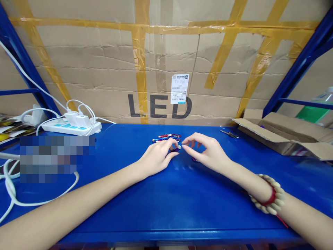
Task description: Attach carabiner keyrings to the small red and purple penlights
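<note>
My left hand [158, 156] is closed around a small dark purple piece with a pale, silvery round end [179, 147], just above the blue tabletop. Facing it, my right hand [204, 149] has its thumb and index fingertips pinched close together beside that silvery end. Whatever may be between those fingertips is too small to make out. Behind my left hand lie several shiny pens, among them a red pen [165, 135] and a blue pen [157, 140]. A little purple object [194, 159] shows partly from under my right hand.
On the left a white power strip [71, 126] carries plugged-in chargers, with white cables trailing over the table [166, 208]. Keys [229, 134] lie at the back right near an open cardboard box [275, 135]. A large taped carton [104, 69] stands behind.
</note>
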The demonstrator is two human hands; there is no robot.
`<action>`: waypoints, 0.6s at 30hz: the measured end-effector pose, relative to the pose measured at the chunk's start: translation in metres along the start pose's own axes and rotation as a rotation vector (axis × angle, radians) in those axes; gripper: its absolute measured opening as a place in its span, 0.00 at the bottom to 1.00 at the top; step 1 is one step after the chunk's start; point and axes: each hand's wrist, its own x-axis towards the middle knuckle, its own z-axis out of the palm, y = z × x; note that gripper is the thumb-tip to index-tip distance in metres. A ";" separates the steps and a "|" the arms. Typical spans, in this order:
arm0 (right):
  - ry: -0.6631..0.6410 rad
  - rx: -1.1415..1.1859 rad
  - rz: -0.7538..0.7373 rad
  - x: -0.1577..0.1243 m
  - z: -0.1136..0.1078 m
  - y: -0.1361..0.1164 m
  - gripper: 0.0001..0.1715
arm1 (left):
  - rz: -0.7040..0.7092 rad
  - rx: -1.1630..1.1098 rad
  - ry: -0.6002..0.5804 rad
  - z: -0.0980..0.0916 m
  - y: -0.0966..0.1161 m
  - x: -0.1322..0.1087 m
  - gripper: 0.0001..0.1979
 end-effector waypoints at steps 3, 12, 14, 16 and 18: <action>-0.178 -0.142 0.154 0.001 0.001 0.010 0.11 | -0.017 0.004 -0.003 0.000 0.000 0.000 0.07; -0.288 -0.192 0.264 0.002 0.008 0.025 0.10 | 0.004 -0.011 -0.008 0.000 0.000 0.000 0.06; -0.272 -0.154 0.247 0.003 0.008 0.025 0.08 | 0.010 -0.011 -0.007 0.000 0.000 0.000 0.06; -0.217 -0.112 0.215 0.003 0.007 0.024 0.07 | 0.016 -0.010 -0.008 0.000 0.000 0.000 0.06; -0.111 -0.056 0.156 0.002 0.006 0.020 0.07 | 0.017 -0.004 -0.010 -0.001 0.001 0.000 0.06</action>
